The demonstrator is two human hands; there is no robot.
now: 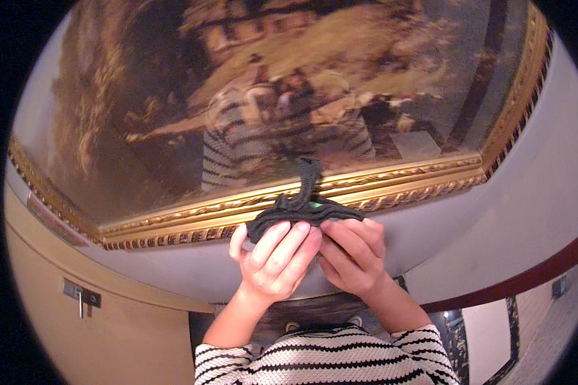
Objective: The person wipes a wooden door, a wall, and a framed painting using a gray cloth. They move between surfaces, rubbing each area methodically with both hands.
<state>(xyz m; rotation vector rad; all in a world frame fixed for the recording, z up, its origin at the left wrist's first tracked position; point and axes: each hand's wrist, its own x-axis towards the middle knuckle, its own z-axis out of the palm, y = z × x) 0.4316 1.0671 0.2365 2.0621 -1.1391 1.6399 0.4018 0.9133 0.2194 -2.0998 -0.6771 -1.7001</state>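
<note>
Both my hands grip a dark, bunched-up cloth (308, 211) in front of the painting's lower frame edge. My left hand (274, 264) pinches its left part, with the thumb side out at the left. Beside it, my right hand (356, 250) has its fingers curled around the right part. A loose flap of the cloth sticks up over the gilded picture frame (173, 216). Something small and green shows in its folds. Behind the frame's border lies a landscape painting (164, 86) with figures, and a striped-sleeved reflection shows on its shiny surface.
A pale wall (438, 236) surrounds the frame. At lower left is a wooden door (115, 327) with a metal handle (80, 296). A dark red baseboard strip (515, 279) curves along the right, above a floor with dark bordered bands (513, 332). A small plaque (53, 219) hangs left of the frame.
</note>
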